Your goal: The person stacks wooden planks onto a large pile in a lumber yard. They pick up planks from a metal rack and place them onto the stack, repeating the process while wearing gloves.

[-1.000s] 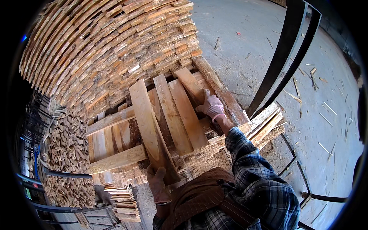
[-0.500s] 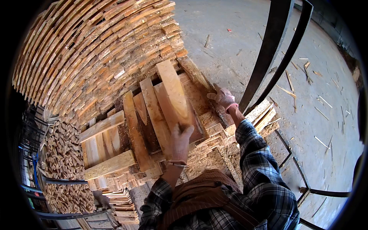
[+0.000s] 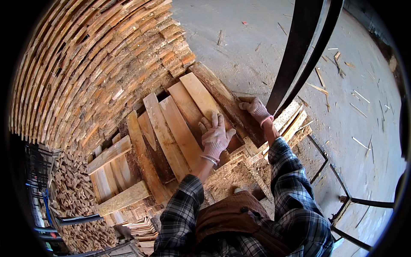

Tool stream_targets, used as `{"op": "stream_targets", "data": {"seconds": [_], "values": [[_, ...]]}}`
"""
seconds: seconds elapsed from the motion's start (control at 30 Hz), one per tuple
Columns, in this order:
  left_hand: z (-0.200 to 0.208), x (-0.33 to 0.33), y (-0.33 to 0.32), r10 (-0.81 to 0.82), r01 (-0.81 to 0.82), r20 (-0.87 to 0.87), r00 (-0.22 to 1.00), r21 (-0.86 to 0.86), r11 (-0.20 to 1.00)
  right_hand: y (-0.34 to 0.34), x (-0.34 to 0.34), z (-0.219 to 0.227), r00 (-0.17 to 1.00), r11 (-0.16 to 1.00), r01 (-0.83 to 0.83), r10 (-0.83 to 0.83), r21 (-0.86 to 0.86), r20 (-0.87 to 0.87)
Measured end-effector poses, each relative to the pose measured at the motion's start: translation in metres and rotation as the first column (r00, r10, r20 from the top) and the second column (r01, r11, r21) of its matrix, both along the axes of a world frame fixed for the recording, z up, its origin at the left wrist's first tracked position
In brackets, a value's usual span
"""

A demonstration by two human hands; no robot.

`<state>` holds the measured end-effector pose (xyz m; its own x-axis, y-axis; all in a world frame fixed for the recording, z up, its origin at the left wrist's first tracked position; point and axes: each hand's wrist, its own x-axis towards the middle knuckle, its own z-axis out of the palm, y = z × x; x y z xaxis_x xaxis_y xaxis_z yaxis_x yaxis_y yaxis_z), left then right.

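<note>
Both hands wear pale, dusty gloves. My left hand (image 3: 215,132) lies open, fingers spread, on the near end of a smooth light board (image 3: 200,94). Beside that board to the left are more planks, among them a pale plank (image 3: 182,128) and a longer plank (image 3: 165,128). My right hand (image 3: 258,112) is at the outer edge of a dark, rough-edged board (image 3: 222,96) on the right side of the layer. Its visible fingers stretch leftward onto that edge; the others are hidden.
A tall stack of boards (image 3: 111,64) rises at the far left. Small wood blocks (image 3: 72,180) are heaped at left. Black metal bars (image 3: 295,55) stand to the right of the layer. Offcuts (image 3: 338,64) litter the concrete floor (image 3: 257,55). Sawdust covers the near ledge (image 3: 235,180).
The light board, lifted at a slant under my left hand before, now lies down farther right against the dark board. My left hand has moved right and its fingers have spread.
</note>
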<state>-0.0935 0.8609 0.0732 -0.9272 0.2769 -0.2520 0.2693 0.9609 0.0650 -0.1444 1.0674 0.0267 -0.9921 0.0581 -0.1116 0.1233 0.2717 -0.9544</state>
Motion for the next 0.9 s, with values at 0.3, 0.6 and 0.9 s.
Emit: {"op": "stream_targets", "data": {"seconds": [0.3,0.6,0.9], "values": [[-0.026,-0.005,-0.087,0.2,0.082,-0.432,0.88,0.553,0.829,-0.03,-0.004,-0.02,0.966,0.857,0.177,-0.057,0.485,-0.252],[-0.029,0.001,-0.105,0.04,0.013,-0.325,0.945,0.16,0.987,-0.065,0.015,0.016,0.968,0.722,0.251,-0.192,0.645,-0.161],[-0.017,0.009,-0.106,0.103,-0.14,0.111,0.988,0.929,0.343,-0.041,0.334,-0.069,0.782,0.781,0.623,-0.62,-0.042,0.066]]}}
